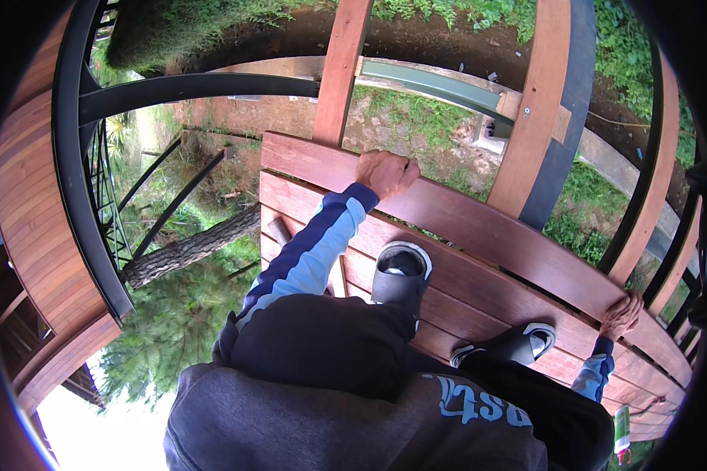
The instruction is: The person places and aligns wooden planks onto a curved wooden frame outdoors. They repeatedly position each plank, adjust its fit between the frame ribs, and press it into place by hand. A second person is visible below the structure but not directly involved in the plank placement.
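Observation:
A long reddish-brown deck board [479, 212] forms the far edge of the plank platform under me. My left hand [386, 173] is closed over the outer edge of this board near its left end, the fingertips hidden beyond it. Far to the right, my right hand [622, 315] grips the same board, fingers bent over its edge. A narrow gap separates the board from the neighbouring plank [448, 259]. My feet, in dark slip-on shoes [401, 271], rest on the planks between the hands.
Wooden joists [529, 118] and dark metal beams [200, 93] extend beyond the platform, with grass and soil well below. Beside my left leg lies a wooden piece [278, 231], partly hidden. A green-and-white bottle [621, 430] is at lower right. A curved wood-clad structure [47, 267] stands left.

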`<state>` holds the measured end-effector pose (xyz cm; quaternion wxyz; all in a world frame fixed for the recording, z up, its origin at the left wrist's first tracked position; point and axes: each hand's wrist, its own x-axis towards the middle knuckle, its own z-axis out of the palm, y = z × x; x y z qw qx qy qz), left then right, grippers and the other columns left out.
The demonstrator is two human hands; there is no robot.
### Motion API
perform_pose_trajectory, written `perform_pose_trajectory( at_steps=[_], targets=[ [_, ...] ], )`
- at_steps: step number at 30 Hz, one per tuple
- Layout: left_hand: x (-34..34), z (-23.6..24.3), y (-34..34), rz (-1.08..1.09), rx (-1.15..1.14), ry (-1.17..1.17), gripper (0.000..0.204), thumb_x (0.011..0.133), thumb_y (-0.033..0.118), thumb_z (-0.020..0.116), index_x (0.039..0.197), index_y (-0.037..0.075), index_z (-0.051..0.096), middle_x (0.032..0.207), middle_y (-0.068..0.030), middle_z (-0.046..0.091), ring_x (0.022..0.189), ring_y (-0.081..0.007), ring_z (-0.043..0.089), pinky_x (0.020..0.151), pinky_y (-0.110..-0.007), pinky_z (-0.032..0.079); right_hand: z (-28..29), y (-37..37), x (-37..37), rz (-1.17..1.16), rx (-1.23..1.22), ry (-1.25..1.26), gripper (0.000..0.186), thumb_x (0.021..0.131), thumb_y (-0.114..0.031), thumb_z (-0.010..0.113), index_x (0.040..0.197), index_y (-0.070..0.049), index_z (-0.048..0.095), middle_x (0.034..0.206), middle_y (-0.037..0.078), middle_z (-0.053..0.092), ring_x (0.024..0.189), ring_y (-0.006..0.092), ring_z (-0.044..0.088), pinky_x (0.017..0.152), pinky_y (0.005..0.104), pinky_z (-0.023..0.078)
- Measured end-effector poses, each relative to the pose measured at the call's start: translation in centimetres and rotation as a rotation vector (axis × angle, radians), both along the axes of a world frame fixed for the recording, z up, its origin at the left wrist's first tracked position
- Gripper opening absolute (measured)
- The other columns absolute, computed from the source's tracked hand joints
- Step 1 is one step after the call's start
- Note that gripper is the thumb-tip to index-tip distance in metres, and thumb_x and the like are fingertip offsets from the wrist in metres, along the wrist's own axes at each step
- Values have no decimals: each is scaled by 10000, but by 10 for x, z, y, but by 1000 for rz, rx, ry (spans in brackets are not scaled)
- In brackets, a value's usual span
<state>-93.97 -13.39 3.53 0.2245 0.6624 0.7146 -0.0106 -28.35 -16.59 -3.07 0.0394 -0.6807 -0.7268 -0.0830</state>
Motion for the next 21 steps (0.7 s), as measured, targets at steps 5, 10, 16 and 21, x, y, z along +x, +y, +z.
perform_pose_trajectory(
  at_steps=[5, 10, 16, 21],
  targets=[
    [3, 6, 2, 7, -15, 30, 409, 845, 353, 458, 600, 76, 633, 613, -169, 610, 602, -367, 605, 604, -466, 486, 1, 0, -4, -29, -3, -13, 297, 940, -218, 381, 1085, -42, 571, 1177, 146, 558, 1154, 326, 476, 971, 443, 357],
    [-4, -14, -3, -2, -28, 51, 450, 864, 361, 411, 641, 67, 669, 663, -166, 642, 657, -358, 632, 690, -454, 502, 4, -1, -14, -111, -16, -33, 311, 940, -256, 367, 1122, -90, 557, 1219, 91, 539, 1197, 291, 452, 981, 418, 329],
    [-46, -84, -31, -340, 266, -343, 120, 700, 241, 551, 723, 131, 593, 669, -92, 544, 620, -282, 556, 547, -462, 433, -15, -23, -20, -106, -44, -284, 483, 871, -245, 427, 1310, -44, 415, 1393, 148, 377, 1345, 342, 260, 1088, 536, 145],
    [-45, -64, -24, -162, 54, -33, 305, 873, 232, 439, 741, 24, 618, 711, -209, 606, 673, -393, 570, 645, -514, 434, 4, -22, -56, -280, -49, 141, 411, 846, -195, 492, 1241, -81, 504, 1300, 141, 456, 1317, 313, 306, 1072, 544, 153]
  ],
)
